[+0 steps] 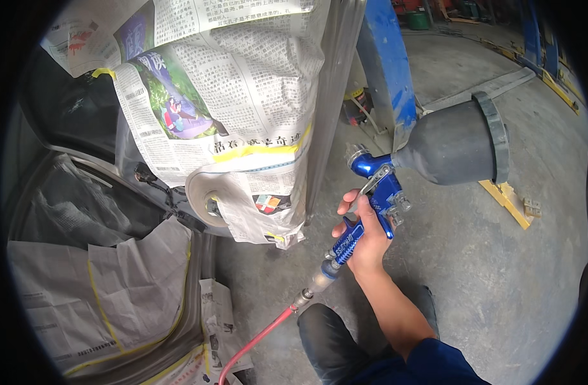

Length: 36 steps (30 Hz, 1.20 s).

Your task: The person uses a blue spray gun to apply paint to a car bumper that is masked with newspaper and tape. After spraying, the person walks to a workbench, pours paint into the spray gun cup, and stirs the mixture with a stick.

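Note:
My right hand [370, 240] is wrapped round the handle of a blue spray gun [385, 191], its fingers by the silver trigger. The gun is tilted, with its metal nozzle end toward the newspaper-covered panel on the left. A dark grey paint cup [445, 144] is fixed to the gun and lies on its side, pointing right. From the handle's lower end a red air hose [259, 339] runs down to the lower edge. Newspaper [262, 83] held with yellow tape covers a panel, apart from the gun. My left hand does not show.
More papered, taped panelling [140, 289] and dark grey bodywork [76, 199] stand at the left. A blue post [389, 58] rises behind the gun. On the concrete floor [499, 256] lies a yellow bar [509, 204]; a green bin [419, 20] stands far back.

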Each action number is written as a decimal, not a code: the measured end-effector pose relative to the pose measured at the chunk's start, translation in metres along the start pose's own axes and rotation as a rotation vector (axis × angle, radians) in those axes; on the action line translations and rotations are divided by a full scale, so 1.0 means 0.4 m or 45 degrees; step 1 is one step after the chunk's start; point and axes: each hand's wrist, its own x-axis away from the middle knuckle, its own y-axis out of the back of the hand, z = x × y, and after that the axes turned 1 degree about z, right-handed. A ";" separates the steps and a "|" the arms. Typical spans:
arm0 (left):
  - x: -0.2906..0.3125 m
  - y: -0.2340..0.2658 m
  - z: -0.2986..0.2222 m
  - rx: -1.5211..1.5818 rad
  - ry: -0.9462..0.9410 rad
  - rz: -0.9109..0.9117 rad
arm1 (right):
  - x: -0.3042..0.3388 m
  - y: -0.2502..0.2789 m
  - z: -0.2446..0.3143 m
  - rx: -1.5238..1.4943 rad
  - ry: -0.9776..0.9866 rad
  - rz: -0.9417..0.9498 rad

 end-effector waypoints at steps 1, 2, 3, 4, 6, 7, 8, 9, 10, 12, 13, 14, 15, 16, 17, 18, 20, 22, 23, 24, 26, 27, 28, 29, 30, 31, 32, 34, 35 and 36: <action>0.001 0.005 0.004 -0.003 0.026 -0.005 | 0.004 0.013 -0.022 0.025 -0.053 -0.064; 0.006 0.013 0.012 -0.005 0.053 -0.010 | 0.013 0.029 -0.044 0.033 -0.060 -0.081; 0.012 0.018 0.024 -0.007 0.080 -0.014 | 0.024 0.046 -0.067 0.028 -0.069 -0.090; 0.016 0.025 0.040 0.025 0.044 -0.019 | 0.035 0.063 -0.090 0.035 -0.111 -0.125; 0.025 0.032 0.084 -0.007 0.089 -0.023 | 0.061 0.095 -0.130 0.047 -0.159 -0.194; 0.029 0.033 0.110 -0.021 0.111 -0.025 | 0.076 0.111 -0.144 0.093 -0.196 -0.216; 0.030 0.031 0.136 -0.064 0.118 -0.031 | 0.089 0.123 -0.156 0.128 -0.264 -0.240; 0.031 0.028 0.162 -0.057 0.128 -0.045 | 0.096 0.131 -0.165 0.171 -0.319 -0.280; 0.032 0.025 0.185 -0.048 0.138 -0.057 | 0.100 0.136 -0.170 0.161 -0.327 -0.265; 0.031 0.026 0.220 -0.027 0.111 -0.047 | 0.101 0.135 -0.166 0.171 -0.344 -0.277; 0.030 0.024 0.228 -0.044 0.092 -0.051 | 0.097 0.128 -0.158 0.155 -0.328 -0.251; 0.029 0.026 0.229 -0.061 0.072 -0.057 | 0.091 0.119 -0.146 0.153 -0.313 -0.243; 0.030 0.027 0.224 -0.082 0.054 -0.059 | 0.086 0.108 -0.129 0.161 -0.293 -0.243; 0.030 0.028 0.212 -0.124 0.071 -0.049 | 0.079 0.095 -0.111 0.127 -0.269 -0.223; 0.029 0.027 0.195 -0.165 0.088 -0.038 | 0.069 0.081 -0.091 0.102 -0.236 -0.210; 0.028 0.023 0.172 -0.204 0.104 -0.026 | 0.058 0.066 -0.069 0.063 -0.169 -0.175; 0.026 0.015 0.120 -0.031 0.072 -0.053 | 0.037 0.037 -0.026 0.089 -0.132 -0.177; 0.024 -0.001 0.065 0.108 0.002 -0.155 | 0.019 0.013 0.018 0.093 -0.050 -0.109; 0.023 0.000 0.042 0.069 0.028 -0.104 | 0.013 0.002 0.037 0.114 -0.049 -0.100; 0.023 0.003 0.022 0.030 0.053 -0.055 | 0.006 -0.007 0.055 0.125 -0.028 -0.082; 0.022 0.009 -0.012 0.013 0.087 0.011 | -0.006 -0.026 0.087 0.120 0.045 -0.051; 0.021 0.013 -0.025 0.034 0.060 0.000 | -0.012 -0.034 0.102 0.123 0.021 -0.042; 0.019 0.016 -0.036 0.055 0.032 -0.012 | -0.017 -0.042 0.117 0.121 0.020 -0.020; 0.018 0.019 -0.044 0.077 0.004 -0.025 | -0.023 -0.050 0.132 0.136 0.018 -0.018; 0.016 0.021 -0.051 0.083 0.014 -0.025 | -0.028 -0.061 0.143 0.103 0.059 -0.010; 0.015 0.022 -0.057 0.089 0.023 -0.026 | -0.031 -0.071 0.156 0.084 0.072 0.016; 0.012 0.025 -0.062 0.095 0.031 -0.028 | -0.033 -0.082 0.170 0.076 0.090 0.032; 0.009 0.029 -0.072 0.105 0.029 -0.004 | -0.032 -0.103 0.195 0.043 0.136 0.048; 0.008 0.031 -0.079 0.111 0.028 0.006 | -0.033 -0.114 0.208 0.030 0.142 0.070; 0.006 0.033 -0.087 0.147 0.003 -0.012 | -0.036 -0.125 0.222 0.020 0.162 0.090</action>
